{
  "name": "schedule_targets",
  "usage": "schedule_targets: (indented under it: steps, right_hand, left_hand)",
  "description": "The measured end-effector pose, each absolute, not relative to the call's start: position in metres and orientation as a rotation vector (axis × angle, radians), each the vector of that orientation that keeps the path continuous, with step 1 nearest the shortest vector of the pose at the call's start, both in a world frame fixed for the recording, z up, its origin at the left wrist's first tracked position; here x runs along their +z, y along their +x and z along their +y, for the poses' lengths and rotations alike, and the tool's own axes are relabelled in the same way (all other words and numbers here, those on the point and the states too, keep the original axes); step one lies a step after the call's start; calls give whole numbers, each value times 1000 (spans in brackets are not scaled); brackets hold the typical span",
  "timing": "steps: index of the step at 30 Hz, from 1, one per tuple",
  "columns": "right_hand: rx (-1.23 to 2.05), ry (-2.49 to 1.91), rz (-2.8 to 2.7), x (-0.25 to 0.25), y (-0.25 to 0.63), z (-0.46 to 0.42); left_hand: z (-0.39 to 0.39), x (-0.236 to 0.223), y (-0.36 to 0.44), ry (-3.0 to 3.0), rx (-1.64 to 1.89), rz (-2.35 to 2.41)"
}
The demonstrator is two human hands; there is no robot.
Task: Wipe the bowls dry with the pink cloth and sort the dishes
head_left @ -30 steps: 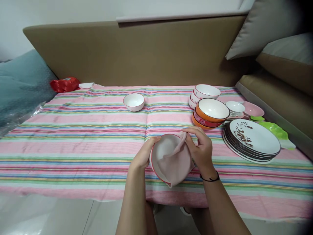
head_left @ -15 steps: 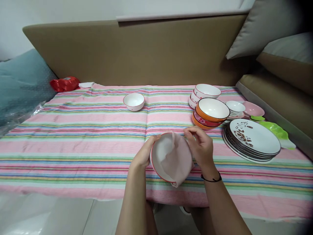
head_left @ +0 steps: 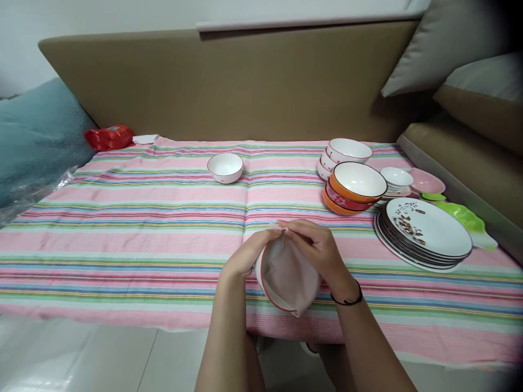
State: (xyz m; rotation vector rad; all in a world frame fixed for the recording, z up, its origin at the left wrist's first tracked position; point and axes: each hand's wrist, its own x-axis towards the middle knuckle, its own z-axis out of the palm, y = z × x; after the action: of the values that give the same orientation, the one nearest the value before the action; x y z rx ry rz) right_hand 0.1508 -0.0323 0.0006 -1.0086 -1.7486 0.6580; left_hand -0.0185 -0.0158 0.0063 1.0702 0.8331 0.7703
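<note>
A white bowl with a red rim (head_left: 267, 288) is held up over the near edge of the striped cloth, tilted towards me. My left hand (head_left: 248, 253) is closed on its left side, with the thumb at the far rim. A pale pink wiping cloth (head_left: 292, 275) lies inside the bowl and drapes over its right side. At the far rim my right hand (head_left: 316, 245) pinches the wiping cloth, its fingertips close to my left thumb. The bowl's underside and the fingers below it are hidden.
Beyond my hands stands another white bowl (head_left: 225, 167). To the right are stacked orange and red bowls (head_left: 355, 188), white bowls (head_left: 347, 149), a pile of plates (head_left: 429, 228), small dishes (head_left: 396, 177), a pink bowl (head_left: 427, 181) and a green dish (head_left: 463, 218). A red package (head_left: 109, 138) lies far left.
My right hand has moved left along the far rim, bringing the wiping cloth's edge towards my left thumb. The cloth now covers more of the bowl's inside.
</note>
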Motion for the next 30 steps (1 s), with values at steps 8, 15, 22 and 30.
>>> schedule_targets:
  steps: [8, 15, 22, 30]
  right_hand:
    - [640, -988, -1782, 0, 148, -32]
    - [607, -1008, -1831, 5, 148, -34]
    - [651, -1061, -1764, 7, 148, -35]
    - [544, -1028, -1858, 5, 148, -33]
  left_hand:
    - [-15, 6, -18, 1089, 786, 854]
    - [-15, 8, -14, 1094, 782, 867]
    - [-14, 11, -14, 1078, 737, 875]
    - [-14, 9, -12, 1015, 799, 884]
